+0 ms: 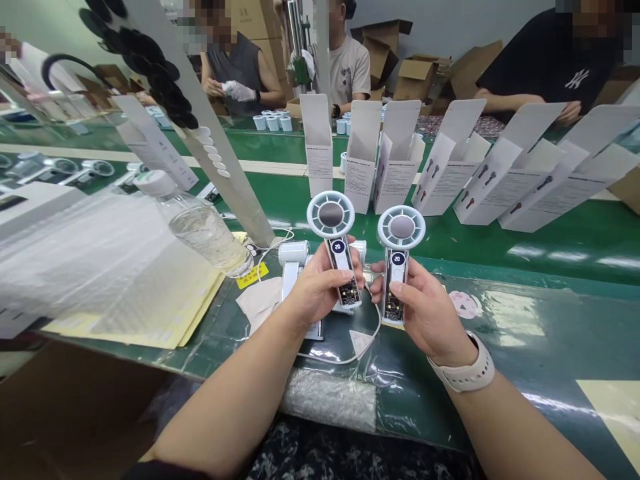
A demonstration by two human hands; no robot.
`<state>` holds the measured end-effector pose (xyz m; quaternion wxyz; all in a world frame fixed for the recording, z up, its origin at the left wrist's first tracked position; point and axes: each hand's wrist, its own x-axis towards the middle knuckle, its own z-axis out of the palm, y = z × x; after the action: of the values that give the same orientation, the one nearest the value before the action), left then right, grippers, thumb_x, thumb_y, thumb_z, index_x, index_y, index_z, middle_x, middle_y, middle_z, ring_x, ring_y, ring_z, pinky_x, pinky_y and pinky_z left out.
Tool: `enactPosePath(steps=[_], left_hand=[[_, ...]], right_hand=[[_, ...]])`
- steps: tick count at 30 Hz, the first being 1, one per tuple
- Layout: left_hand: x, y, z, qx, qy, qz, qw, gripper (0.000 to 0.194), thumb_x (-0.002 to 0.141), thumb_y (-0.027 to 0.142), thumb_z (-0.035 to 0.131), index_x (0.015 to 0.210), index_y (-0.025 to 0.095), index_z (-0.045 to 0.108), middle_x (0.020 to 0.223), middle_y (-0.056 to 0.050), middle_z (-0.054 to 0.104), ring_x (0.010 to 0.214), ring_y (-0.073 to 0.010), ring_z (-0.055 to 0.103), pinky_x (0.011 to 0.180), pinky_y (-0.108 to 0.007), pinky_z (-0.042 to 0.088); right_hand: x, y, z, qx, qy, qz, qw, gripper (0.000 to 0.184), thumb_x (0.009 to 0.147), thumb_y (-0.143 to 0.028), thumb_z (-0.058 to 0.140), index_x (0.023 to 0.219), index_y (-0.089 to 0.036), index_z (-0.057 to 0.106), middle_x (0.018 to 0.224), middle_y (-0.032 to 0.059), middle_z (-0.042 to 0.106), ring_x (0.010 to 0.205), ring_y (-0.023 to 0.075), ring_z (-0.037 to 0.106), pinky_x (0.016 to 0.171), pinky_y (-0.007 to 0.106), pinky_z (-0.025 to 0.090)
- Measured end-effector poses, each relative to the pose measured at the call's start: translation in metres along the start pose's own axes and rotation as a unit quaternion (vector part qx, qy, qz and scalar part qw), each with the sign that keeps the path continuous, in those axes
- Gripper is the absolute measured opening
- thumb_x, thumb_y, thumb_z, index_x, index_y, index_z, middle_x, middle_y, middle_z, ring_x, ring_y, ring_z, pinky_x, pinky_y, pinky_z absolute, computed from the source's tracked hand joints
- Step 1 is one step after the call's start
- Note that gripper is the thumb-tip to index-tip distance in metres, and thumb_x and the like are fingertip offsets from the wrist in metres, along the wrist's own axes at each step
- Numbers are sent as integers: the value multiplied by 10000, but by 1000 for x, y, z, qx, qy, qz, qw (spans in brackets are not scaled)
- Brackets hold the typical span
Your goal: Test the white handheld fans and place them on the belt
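Observation:
Two light-blue handheld fans are held up side by side over the bench, heads away from me. My left hand (327,280) is closed round the handle of the left handheld fan (331,215), its thumb lying on the front. The right handheld fan (401,228) is in my right hand (423,303), with the thumb near its button. Both handles have a see-through lower part with circuitry, and each small round display reads 20. Behind my left hand lie more fans (294,253), partly hidden by it. A white cable (345,361) loops on the bench below the hands.
Open white boxes (365,160) stand in a row along the green conveyor (270,193). At left, a water bottle (200,227) leans over translucent sleeves (100,260) and yellow paper. A slanted metal post (220,147) rises nearby. Several people sit opposite, near blue cups (273,123) and cartons (415,77).

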<state>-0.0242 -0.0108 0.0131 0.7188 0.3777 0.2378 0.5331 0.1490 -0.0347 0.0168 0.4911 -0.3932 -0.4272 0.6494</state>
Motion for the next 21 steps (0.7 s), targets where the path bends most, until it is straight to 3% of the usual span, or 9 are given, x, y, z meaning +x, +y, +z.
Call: enactPosePath(steps=[5,12,16,21], left_hand=[[1,-1,1,18,18,-2,1000,473,636,155,758,1059,201,551,815,23,599,674,-126,594,640,-288,478],[3,-2,1,15,44,10,999,399,690,259,739,1028,193,540,804,21,580,648,-115,561,576,-265,475],[1,-1,1,23,-4,9,1000,429,716,298,745,1073,195,529,813,20,574,659,-118,570,594,-275,493],[2,-3,0,63,32,-12,997,389,718,308,746,1011,192,517,838,16,582,624,-107,570,552,-262,488]], right_hand=[[0,1,2,1,8,-8,1000,348,722,-278,730,1048,-226,622,973,50,669,759,182,620,726,363,564],[5,8,0,14,47,0,999,266,756,-385,712,940,-209,636,956,51,665,676,157,595,578,304,532],[3,5,0,23,11,-13,1000,254,768,-390,717,933,-212,643,948,43,660,670,152,600,578,304,538],[1,2,-3,1,-3,-27,1000,226,803,-381,697,950,-215,650,824,31,655,637,155,583,571,310,525]])
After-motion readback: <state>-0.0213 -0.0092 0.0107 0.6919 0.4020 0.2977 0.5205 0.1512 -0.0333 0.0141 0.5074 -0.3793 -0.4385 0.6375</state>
